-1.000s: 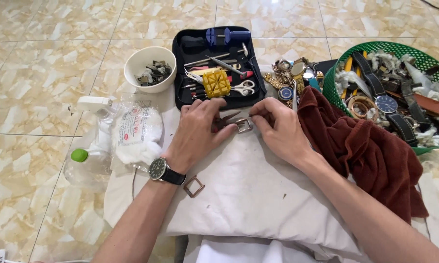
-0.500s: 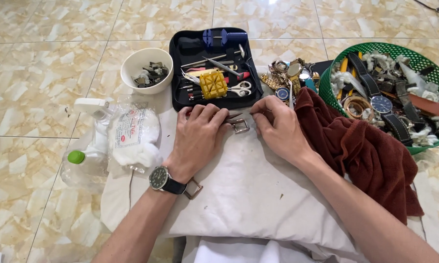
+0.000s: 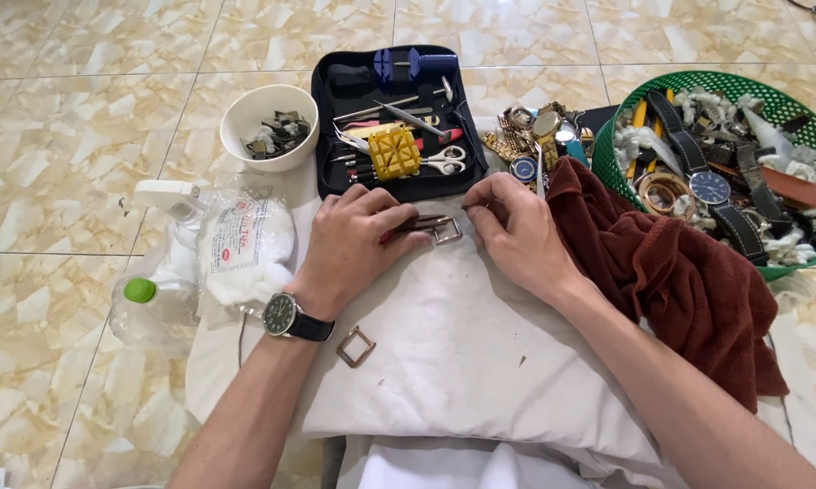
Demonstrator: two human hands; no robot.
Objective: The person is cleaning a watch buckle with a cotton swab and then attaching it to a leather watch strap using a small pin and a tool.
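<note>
My left hand (image 3: pixel 358 240) rests on a white pillow (image 3: pixel 462 362), its fingers closed on a thin dark tool with a red grip (image 3: pixel 408 226). The tool's tip meets a small metal buckle (image 3: pixel 444 231) lying on the pillow. My right hand (image 3: pixel 515 231) sits just right of the buckle, fingertips pinched together at its edge; I cannot tell what they hold. A dark-faced wristwatch (image 3: pixel 283 314) is strapped on my left wrist. A second square buckle (image 3: pixel 355 347) lies loose on the pillow near my left forearm.
An open black tool case (image 3: pixel 336 118) with scissors and a yellow block lies ahead. A white bowl (image 3: pixel 270 122) of small parts stands to its left. A green basket (image 3: pixel 788 263) of watches and a maroon cloth (image 3: pixel 689 281) are at the right; a bag of cotton (image 3: pixel 245 249) and a bottle (image 3: pixel 154 303) at the left.
Both hands stay at the buckle with only small finger shifts. The view has dipped slightly, so everything sits a little higher in frame.
</note>
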